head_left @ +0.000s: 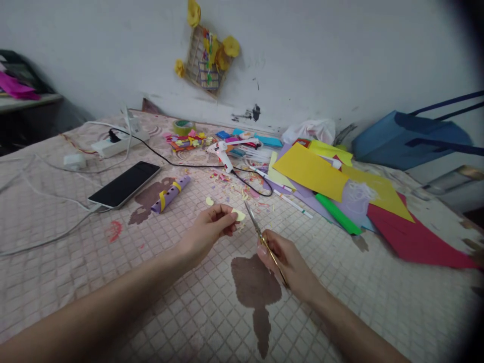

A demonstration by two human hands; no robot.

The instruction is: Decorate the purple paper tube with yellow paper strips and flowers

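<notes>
Since the pale-yellow paper cutout (239, 215) is likely light and creasable, my left hand (216, 222) pinches its end, well in from the wall edge of the table (181, 312); my right hand (282, 254) grips gold-handled scissors (259, 233).

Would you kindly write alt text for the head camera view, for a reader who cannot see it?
A person's left hand pinches a pale yellow piece while the right hand holds scissors beside it, above a patterned tablecloth. Beyond lie small scraps and a glue gun, with a phone at left and colored sheets at right.
</notes>
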